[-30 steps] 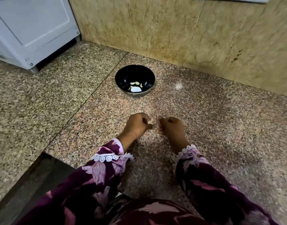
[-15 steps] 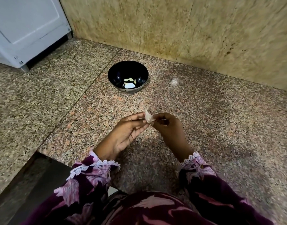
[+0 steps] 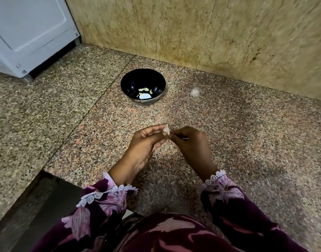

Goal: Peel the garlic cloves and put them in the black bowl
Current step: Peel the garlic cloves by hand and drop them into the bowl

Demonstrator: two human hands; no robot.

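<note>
A small pale garlic clove [image 3: 166, 129] with papery skin sits between my two hands above the granite floor. My left hand [image 3: 147, 142] pinches it between thumb and fingertips, palm turned up. My right hand [image 3: 189, 142] meets it from the right, fingers curled, pinching the clove's skin. The black bowl [image 3: 127, 84] stands further away by the wall and holds a few peeled cloves [image 3: 144, 90] and a bright reflection.
A speckled granite floor [image 3: 247, 133] spreads all around. A beige stone wall [image 3: 192, 30] rises just behind the bowl. A white appliance [image 3: 29, 33] stands at the far left. A dark step edge [image 3: 29, 206] drops off at the near left.
Both fists were low near the floor a second ago; the hands have since risen, the left palm turned up, and they now hold the clove between them. The view shifted slightly.
</note>
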